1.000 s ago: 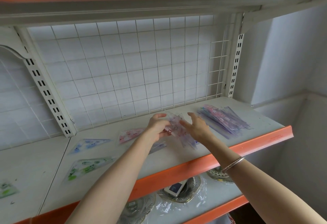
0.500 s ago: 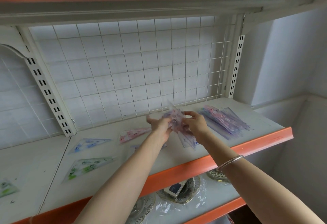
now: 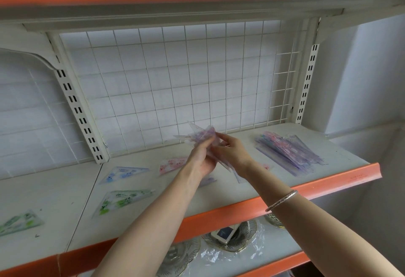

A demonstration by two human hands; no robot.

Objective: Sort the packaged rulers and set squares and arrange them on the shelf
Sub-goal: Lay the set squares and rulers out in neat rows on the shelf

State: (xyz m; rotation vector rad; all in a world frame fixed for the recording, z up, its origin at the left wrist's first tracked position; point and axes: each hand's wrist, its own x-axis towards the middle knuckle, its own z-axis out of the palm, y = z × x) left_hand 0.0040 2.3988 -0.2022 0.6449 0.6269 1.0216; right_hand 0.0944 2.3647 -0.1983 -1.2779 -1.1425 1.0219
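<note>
Purple-tinted bundle of packaged set squares point(image 3: 202, 137) raised over the shelf point(image 3: 346, 160), near the wire grid point(image 3: 175, 79). Left hand point(image 3: 200, 159) curled round its lower part; right hand point(image 3: 232, 152) pinching its upper edge. Lying flat on the shelf: pile of packaged rulers point(image 3: 287, 152) to the right; blue set square point(image 3: 125, 172), green set square point(image 3: 122, 200) and pink set square point(image 3: 172, 165) to the left.

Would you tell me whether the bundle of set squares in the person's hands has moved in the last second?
Yes. The bundle of set squares has risen: earlier below the wire grid, its tips now overlap the grid's bottom row.
</note>
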